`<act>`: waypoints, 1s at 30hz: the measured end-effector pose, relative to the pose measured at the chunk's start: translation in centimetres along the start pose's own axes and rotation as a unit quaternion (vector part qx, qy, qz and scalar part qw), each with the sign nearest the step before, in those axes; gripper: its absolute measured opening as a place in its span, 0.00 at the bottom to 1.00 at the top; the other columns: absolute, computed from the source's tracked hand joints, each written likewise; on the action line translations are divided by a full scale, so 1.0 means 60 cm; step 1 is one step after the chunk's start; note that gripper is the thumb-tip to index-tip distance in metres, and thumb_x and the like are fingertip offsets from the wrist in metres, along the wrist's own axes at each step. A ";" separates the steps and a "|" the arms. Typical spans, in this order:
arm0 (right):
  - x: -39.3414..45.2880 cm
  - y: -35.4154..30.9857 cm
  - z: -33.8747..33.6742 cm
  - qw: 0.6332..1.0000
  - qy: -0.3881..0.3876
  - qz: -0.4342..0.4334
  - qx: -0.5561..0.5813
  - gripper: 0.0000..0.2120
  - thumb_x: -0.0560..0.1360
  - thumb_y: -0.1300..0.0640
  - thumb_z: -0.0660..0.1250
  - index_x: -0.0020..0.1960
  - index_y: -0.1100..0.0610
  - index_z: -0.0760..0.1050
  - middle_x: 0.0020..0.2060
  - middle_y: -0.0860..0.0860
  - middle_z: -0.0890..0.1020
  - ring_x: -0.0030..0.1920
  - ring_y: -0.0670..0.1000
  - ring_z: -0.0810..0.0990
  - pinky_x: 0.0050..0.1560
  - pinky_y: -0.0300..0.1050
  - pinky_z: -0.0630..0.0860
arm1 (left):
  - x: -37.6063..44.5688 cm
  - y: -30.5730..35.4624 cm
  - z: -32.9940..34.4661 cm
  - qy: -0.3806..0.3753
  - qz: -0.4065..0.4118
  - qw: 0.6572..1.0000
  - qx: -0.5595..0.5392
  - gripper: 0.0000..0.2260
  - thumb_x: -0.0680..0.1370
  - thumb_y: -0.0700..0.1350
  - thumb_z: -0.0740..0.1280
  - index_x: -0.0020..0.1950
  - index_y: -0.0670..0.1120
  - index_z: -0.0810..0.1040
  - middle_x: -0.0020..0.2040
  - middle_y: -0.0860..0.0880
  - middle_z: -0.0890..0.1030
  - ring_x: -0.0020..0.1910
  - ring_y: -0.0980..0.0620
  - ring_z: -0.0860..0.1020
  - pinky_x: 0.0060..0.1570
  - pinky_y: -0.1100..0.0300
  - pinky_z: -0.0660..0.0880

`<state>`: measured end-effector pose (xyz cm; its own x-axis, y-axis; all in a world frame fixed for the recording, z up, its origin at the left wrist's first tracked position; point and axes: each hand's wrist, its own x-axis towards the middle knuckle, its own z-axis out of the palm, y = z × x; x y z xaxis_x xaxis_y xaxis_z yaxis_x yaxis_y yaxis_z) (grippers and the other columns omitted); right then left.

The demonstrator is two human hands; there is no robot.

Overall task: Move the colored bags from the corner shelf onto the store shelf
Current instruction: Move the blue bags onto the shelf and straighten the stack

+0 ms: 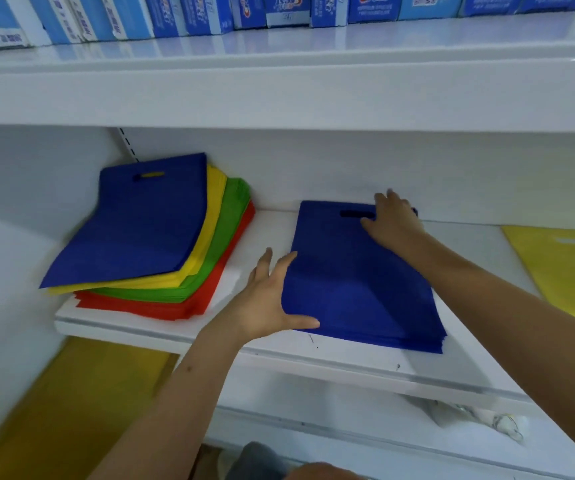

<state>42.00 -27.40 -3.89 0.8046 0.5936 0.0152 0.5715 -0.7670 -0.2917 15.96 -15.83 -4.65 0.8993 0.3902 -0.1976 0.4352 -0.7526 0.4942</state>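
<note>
Blue bag stack (359, 271) between mixed-colour pile (161, 244) and yellow bag (566, 268).

Bright, even light from above; glare washes the upper shelf (279, 50), soft shadow lies beneath it. Wide-angle bending curves the shelf edges, and the toothpaste boxes (189, 12) look blurred and soft

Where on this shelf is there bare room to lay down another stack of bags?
Bare shelf lies between the blue stack and the yellow bag. A narrower strip separates the blue stack from the mixed pile, but the left hand fills it.
</note>
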 end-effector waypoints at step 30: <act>0.108 -0.507 0.196 0.896 0.087 -0.387 -0.202 0.22 0.83 0.52 0.50 0.74 0.57 0.65 0.74 0.53 0.67 0.76 0.54 0.59 0.77 0.51 0.43 | -0.079 -0.383 -0.133 0.408 -0.289 0.865 0.045 0.28 0.81 0.60 0.58 0.77 0.46 0.67 0.77 0.50 0.66 0.80 0.45 0.54 0.77 0.44 0.49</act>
<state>27.90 2.66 -6.16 0.1360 0.9655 0.2220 0.9522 -0.1892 0.2398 1.33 3.86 -8.29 0.2154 0.9320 0.2915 0.8361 -0.3303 0.4380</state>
